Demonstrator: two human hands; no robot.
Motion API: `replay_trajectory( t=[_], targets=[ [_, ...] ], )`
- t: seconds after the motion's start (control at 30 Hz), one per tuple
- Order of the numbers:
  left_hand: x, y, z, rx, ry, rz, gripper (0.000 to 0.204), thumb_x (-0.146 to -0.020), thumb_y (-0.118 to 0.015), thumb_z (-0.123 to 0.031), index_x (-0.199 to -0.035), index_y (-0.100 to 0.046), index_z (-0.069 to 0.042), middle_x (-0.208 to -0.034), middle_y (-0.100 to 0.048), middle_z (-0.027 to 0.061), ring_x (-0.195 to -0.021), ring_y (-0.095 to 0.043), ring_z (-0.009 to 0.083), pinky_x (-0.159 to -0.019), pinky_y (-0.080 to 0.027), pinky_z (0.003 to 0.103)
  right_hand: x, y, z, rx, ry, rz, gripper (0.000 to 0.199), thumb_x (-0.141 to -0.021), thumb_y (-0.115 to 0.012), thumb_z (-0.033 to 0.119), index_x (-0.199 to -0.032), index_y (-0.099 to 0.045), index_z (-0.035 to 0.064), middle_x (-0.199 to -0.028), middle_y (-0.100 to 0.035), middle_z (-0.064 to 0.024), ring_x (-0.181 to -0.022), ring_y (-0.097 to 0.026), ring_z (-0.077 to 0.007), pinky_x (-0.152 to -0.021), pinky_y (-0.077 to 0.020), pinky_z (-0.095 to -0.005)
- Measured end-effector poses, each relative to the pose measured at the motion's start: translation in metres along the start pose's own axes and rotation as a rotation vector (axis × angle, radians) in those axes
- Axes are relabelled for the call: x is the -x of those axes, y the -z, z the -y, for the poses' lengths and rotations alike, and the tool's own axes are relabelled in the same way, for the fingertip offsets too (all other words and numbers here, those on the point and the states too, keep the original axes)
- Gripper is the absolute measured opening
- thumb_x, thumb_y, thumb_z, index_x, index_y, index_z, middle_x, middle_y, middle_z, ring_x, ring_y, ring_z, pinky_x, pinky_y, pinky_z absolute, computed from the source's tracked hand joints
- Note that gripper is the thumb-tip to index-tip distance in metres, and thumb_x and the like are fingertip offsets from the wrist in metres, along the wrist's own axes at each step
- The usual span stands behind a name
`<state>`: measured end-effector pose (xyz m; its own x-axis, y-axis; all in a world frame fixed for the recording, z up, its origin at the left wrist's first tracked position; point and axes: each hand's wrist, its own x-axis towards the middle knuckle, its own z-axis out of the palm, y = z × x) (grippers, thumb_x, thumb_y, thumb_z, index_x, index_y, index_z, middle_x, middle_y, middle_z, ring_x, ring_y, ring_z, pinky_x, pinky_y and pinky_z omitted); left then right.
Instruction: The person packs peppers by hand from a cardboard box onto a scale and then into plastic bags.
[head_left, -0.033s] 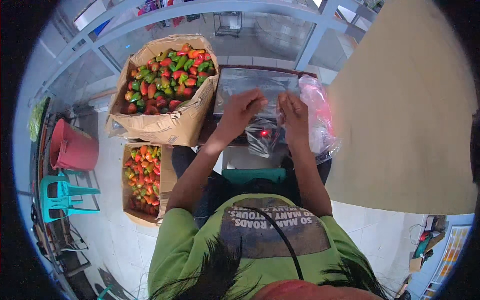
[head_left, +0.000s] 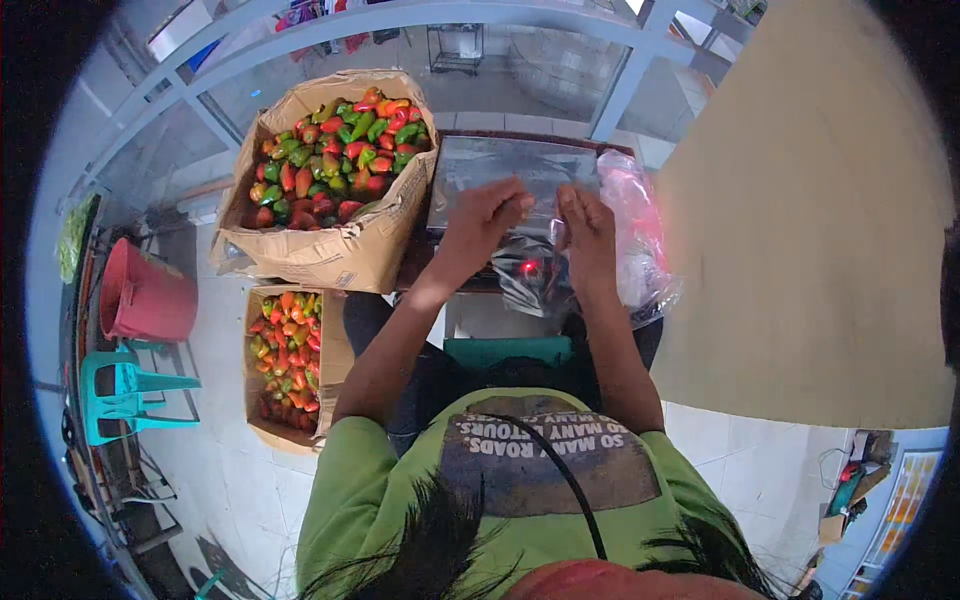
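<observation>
A thin clear plastic bag (head_left: 530, 290) hangs between my hands, over the near edge of a flat grey platform (head_left: 515, 155). My left hand (head_left: 487, 218) is closed, its fingertips pinching the bag's upper left edge. On the other side, my right hand (head_left: 588, 222) is also closed and grips the bag's right edge. A small red light (head_left: 528, 267) shines through the film below my hands. Just right of my right hand lies a bundle of clear and pink plastic (head_left: 635, 220).
A large open cardboard box (head_left: 330, 255) of red and green peppers (head_left: 340, 150) stands at the left. Nearer is a smaller box (head_left: 285, 435) of peppers. Farther left are a red bucket (head_left: 150, 290) and a teal plastic chair (head_left: 125, 395). A big tan panel (head_left: 810, 230) fills the right.
</observation>
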<state>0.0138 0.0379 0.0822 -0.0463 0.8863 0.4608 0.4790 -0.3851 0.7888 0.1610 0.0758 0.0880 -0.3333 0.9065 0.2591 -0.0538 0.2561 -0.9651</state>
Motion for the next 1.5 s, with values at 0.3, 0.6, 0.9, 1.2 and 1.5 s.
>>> replay_trajectory(
  t=[0.3, 0.6, 0.9, 1.2, 1.5],
  targets=[
    [-0.001, -0.001, -0.014, 0.221, 0.145, 0.077, 0.015, -0.079, -0.057, -0.016, -0.076, -0.053, -0.003, -0.064, -0.047, -0.0022, -0.059, -0.040, 0.0057, -0.052, -0.034, 0.021, -0.006, 0.005, -0.016, 0.007, 0.064, -0.035, 0.023, -0.082, -0.055, 0.022, -0.067, -0.050, 0.0057, -0.054, -0.041, 0.0028, -0.046, -0.035, -0.0050, -0.041, -0.0285, -0.0219],
    [-0.005, -0.007, -0.013, 0.055, -0.054, 0.016, 0.017, -0.080, -0.056, -0.016, -0.076, -0.051, 0.000, -0.065, -0.050, 0.0034, -0.060, -0.045, 0.0083, -0.055, -0.036, 0.022, 0.002, 0.005, -0.007, -0.216, -0.116, -0.036, 0.023, -0.085, -0.051, 0.021, -0.068, -0.050, 0.0046, -0.057, -0.043, 0.0040, -0.050, -0.036, -0.0039, -0.044, -0.0286, -0.0214],
    [0.002, 0.017, -0.015, 0.140, 0.227, 0.129, 0.022, -0.079, -0.057, -0.023, -0.075, -0.052, -0.002, -0.065, -0.051, 0.0037, -0.060, -0.048, 0.0100, -0.057, -0.038, 0.024, -0.001, 0.029, 0.005, -0.099, 0.025, 0.003, 0.017, -0.084, -0.051, 0.018, -0.073, -0.051, 0.0050, -0.064, -0.046, 0.0030, -0.054, -0.039, -0.0041, -0.048, -0.0310, -0.0194],
    [0.000, 0.012, -0.018, -0.085, 0.073, 0.034, 0.023, -0.079, -0.058, -0.023, -0.074, -0.050, -0.002, -0.063, -0.048, 0.0050, -0.062, -0.047, 0.0141, -0.056, -0.036, 0.028, 0.003, 0.038, 0.000, -0.205, -0.051, 0.029, 0.019, -0.084, -0.052, 0.020, -0.072, -0.051, 0.0063, -0.062, -0.045, 0.0037, -0.052, -0.038, -0.0041, -0.046, -0.0300, -0.0192],
    [-0.006, 0.000, -0.020, 0.128, -0.096, 0.142, 0.013, -0.072, -0.061, -0.008, -0.076, -0.052, 0.001, -0.069, -0.050, 0.0086, -0.062, -0.050, 0.0195, -0.058, -0.039, 0.027, -0.008, 0.046, 0.019, 0.452, 0.416, 0.170, 0.015, -0.076, -0.060, 0.014, -0.084, -0.056, 0.0023, -0.078, -0.055, -0.0046, -0.072, -0.050, -0.0122, -0.066, -0.0408, -0.0265]
  ],
)
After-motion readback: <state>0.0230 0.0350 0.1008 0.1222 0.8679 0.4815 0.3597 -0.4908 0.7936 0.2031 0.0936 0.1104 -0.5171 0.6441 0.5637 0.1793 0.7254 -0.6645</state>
